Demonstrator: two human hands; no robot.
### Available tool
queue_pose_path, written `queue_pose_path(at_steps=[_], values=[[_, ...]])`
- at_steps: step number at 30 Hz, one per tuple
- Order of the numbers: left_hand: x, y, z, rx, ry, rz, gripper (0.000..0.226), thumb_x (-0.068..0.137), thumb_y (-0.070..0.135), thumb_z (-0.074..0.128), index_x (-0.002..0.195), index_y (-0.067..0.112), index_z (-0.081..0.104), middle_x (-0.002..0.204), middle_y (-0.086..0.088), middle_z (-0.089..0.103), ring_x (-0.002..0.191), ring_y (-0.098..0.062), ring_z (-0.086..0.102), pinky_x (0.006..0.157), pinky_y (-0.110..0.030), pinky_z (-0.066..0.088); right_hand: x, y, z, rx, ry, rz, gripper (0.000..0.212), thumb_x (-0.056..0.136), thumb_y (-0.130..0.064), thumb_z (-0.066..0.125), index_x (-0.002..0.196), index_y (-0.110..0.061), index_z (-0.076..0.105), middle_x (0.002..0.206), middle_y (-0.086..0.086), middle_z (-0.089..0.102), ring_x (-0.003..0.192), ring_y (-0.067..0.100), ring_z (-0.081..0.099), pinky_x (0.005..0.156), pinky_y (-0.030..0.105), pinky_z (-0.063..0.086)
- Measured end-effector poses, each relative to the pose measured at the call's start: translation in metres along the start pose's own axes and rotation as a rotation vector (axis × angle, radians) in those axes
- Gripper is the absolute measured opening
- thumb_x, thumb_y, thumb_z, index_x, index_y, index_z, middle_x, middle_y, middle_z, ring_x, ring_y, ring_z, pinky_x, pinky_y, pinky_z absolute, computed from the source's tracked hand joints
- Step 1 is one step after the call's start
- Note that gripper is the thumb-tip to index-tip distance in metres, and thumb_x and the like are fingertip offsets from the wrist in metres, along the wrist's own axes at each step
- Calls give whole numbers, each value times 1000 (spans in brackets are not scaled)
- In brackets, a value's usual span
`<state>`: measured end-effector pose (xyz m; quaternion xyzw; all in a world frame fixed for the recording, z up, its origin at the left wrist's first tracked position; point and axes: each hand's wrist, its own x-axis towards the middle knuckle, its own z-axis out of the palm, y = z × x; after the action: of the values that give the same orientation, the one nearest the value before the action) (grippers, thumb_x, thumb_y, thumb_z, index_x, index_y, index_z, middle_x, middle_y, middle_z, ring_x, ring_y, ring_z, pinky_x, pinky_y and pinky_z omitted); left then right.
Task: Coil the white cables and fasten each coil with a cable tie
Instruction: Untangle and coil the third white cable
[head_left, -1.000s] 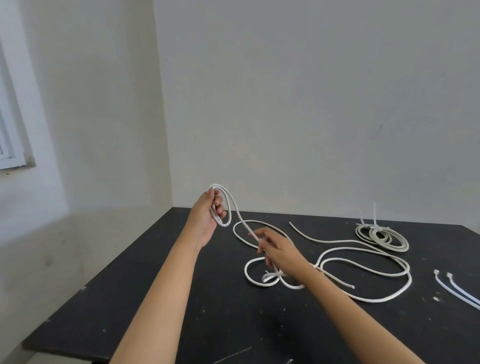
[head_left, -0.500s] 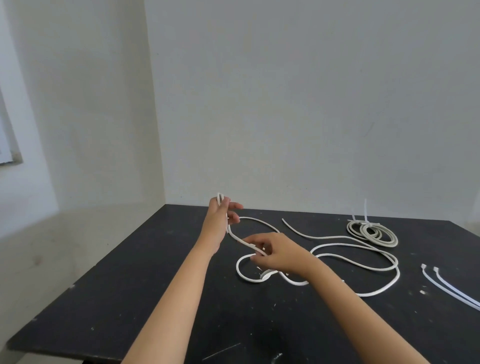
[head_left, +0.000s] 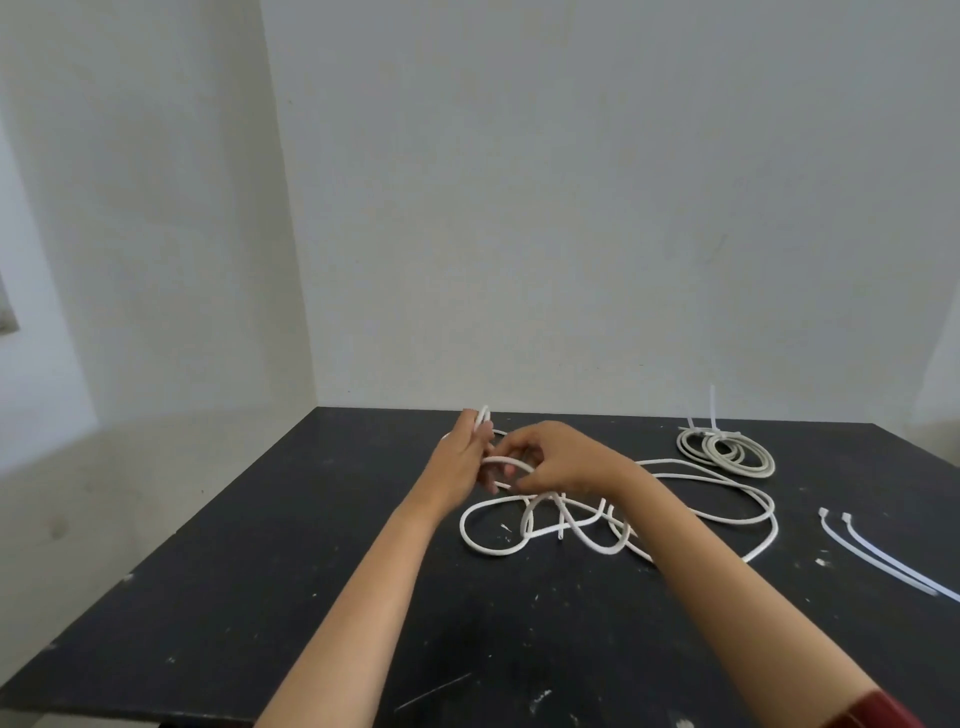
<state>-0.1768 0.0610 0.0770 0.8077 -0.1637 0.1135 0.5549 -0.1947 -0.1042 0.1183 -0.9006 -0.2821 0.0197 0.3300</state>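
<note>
Bench (head_left: 322, 597) first: black, scuffed, set against pale walls, it carries everything we are working with. Across its middle sprawls the loose white cable (head_left: 748, 519), looping from beneath our hands out to the right. Behind that, at the far right, lies a finished coil (head_left: 727, 454) already cinched, its tie tails standing up. Two spare cable ties (head_left: 878, 558) lie side by side at the right edge. Our left hand (head_left: 462, 462) grips the few loops gathered so far, fingers curled round them above the bench. Our right hand (head_left: 558, 460) pinches the next stretch of cable and brings it against the left. We judge we are early in coiling this second cable; next we must draw in more slack.
</note>
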Motion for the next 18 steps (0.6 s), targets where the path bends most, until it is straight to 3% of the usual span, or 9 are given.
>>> queue_pose_path(at_steps=[4, 7, 10, 13, 15, 18], values=[[-1, -8, 0, 48, 40, -12, 27, 98, 43, 40, 78, 28, 50, 70, 1, 54, 63, -13, 48, 67, -39, 44, 1, 6, -4, 107, 133, -22, 33, 75, -11, 79, 102, -17, 61, 84, -7, 71, 58, 5, 58, 61, 20, 51], [1, -1, -4, 105, 140, -6, 27, 99, 36, 40, 88, 14, 53, 73, -1, 56, 69, -19, 53, 71, -38, 44, -5, 12, -7, 71, 138, 35, 39, 67, -31, 89, 96, -22, 63, 92, -6, 70, 60, 6, 60, 55, 21, 50], [5, 4, -15, 245, 173, -25, 37, 99, 46, 36, 95, 12, 49, 83, -8, 61, 79, -23, 57, 72, -37, 42, -12, 14, -10, -21, 258, 84, 39, 64, -48, 88, 83, -21, 67, 72, -5, 68, 59, 4, 57, 57, 19, 46], [7, 7, -23, 243, 48, -104, 47, 89, 62, 44, 98, 16, 48, 86, -1, 58, 81, -16, 55, 71, -32, 40, -18, 15, -15, -1, 405, 20, 37, 65, -44, 88, 74, -17, 65, 62, -7, 59, 55, 2, 48, 52, 12, 38], [7, 7, -22, 277, 12, -75, 43, 87, 58, 53, 96, 17, 48, 81, 2, 54, 75, -14, 52, 65, -29, 38, -20, 12, -15, 7, 437, -56, 32, 67, -40, 88, 71, -19, 64, 63, -7, 59, 55, 1, 47, 53, 13, 39], [7, 5, -20, 374, 134, 22, 38, 90, 53, 52, 90, 15, 48, 72, -2, 55, 65, -18, 50, 59, -32, 37, -22, 14, -6, -8, 476, -132, 28, 70, -40, 86, 63, -22, 66, 63, -4, 59, 57, 3, 48, 56, 14, 38]])
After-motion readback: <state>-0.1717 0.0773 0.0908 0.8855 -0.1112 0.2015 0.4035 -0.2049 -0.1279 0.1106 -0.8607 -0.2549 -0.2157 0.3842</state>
